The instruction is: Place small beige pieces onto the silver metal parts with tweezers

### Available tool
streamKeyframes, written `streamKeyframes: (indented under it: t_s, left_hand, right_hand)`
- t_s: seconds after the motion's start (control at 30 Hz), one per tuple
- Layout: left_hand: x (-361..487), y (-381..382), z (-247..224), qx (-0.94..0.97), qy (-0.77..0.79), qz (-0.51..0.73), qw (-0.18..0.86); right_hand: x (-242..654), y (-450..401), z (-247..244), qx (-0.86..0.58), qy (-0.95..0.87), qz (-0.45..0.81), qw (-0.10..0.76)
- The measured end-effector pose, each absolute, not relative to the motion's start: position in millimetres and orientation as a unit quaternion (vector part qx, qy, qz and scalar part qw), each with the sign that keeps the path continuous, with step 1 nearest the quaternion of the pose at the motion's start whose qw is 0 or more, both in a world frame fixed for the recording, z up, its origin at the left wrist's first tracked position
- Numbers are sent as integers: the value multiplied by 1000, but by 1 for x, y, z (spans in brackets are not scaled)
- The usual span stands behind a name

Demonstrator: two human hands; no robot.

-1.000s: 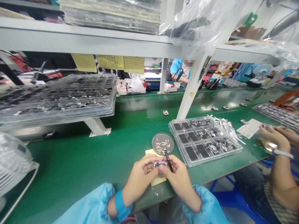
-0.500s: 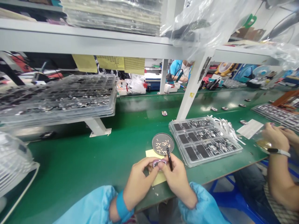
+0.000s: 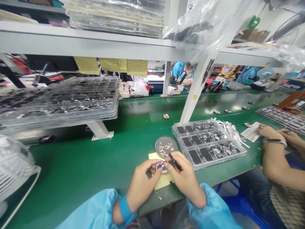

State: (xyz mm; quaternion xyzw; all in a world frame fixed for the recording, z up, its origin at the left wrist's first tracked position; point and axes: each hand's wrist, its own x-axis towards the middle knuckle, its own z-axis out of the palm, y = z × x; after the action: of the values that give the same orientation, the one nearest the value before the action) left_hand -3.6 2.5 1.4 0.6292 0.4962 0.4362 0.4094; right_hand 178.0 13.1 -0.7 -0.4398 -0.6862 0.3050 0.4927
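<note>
- A small rounded casing [image 3: 159, 165] is held above the yellow paper [image 3: 162, 183], near the bench's front edge.
- It is pinched between the thumb and bent fingers of the left hand [image 3: 142, 179]; its other side is touched by the thumb of the right hand [image 3: 186, 179].
- A slim black tool [image 3: 174, 161] is gripped among the curled right fingers, its upper end pointed away from the casing.
- Inner parts are left exposed in the casing, so work on it is judged unfinished; how many parts are fitted cannot be told.
- Many pale pieces [image 3: 168, 146] are spread on the round grey dish [image 3: 159, 141], so that supply is judged far from used up.
- Dark flat parts [image 3: 195, 156] and loose metallic ones are held in the clear tray [image 3: 218, 161].
- Another small unit [image 3: 166, 116] is set apart on the green bench [image 3: 95, 168]; whether it is finished cannot be told.
</note>
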Motion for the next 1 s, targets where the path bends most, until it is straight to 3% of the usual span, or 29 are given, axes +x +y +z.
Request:
streamKeyframes:
  t_s: [0.3, 0.73, 1.0]
  left_hand:
    - [-6, 1, 5, 679, 476, 439, 348]
    - [-7, 1, 2, 694, 473, 427, 336]
    - [-7, 3, 0, 699, 485, 397, 343]
  right_hand:
    - [196, 15, 15, -387, -741, 287, 468]
    - [194, 18, 8, -368, -791, 238, 426]
    - [195, 20, 18, -384, -814, 270, 342]
